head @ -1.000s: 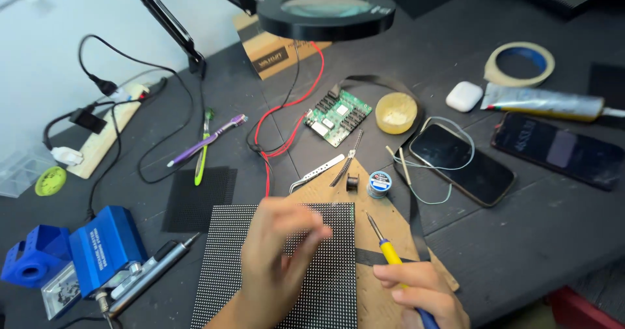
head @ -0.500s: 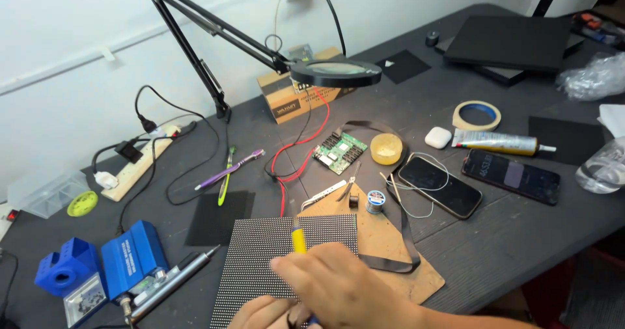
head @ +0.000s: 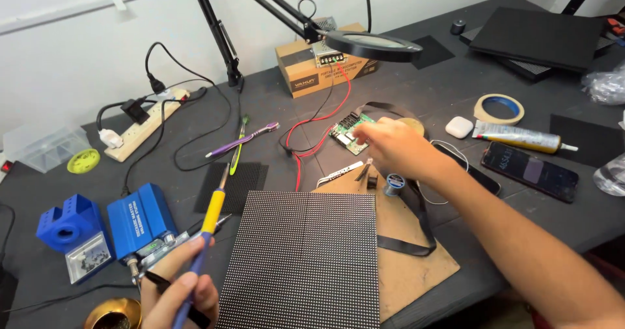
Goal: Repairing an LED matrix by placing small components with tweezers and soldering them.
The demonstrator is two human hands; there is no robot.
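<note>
circuit board (head: 349, 132) lying flat on the bench (head: 273, 108), under right hand (head: 390, 145) reaching with fingers loosely apart, just touching. probably light, stiff, fragile; best pinching by bare edges. left hand (head: 179, 296) gripping soldering iron (head: 209, 228), tip up.

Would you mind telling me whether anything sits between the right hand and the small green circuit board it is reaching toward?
Nothing visible stands in the way. The right hand has its fingertips at the near edge of the small green circuit board. The red wires lie to the board's left, outside the gap.
</note>
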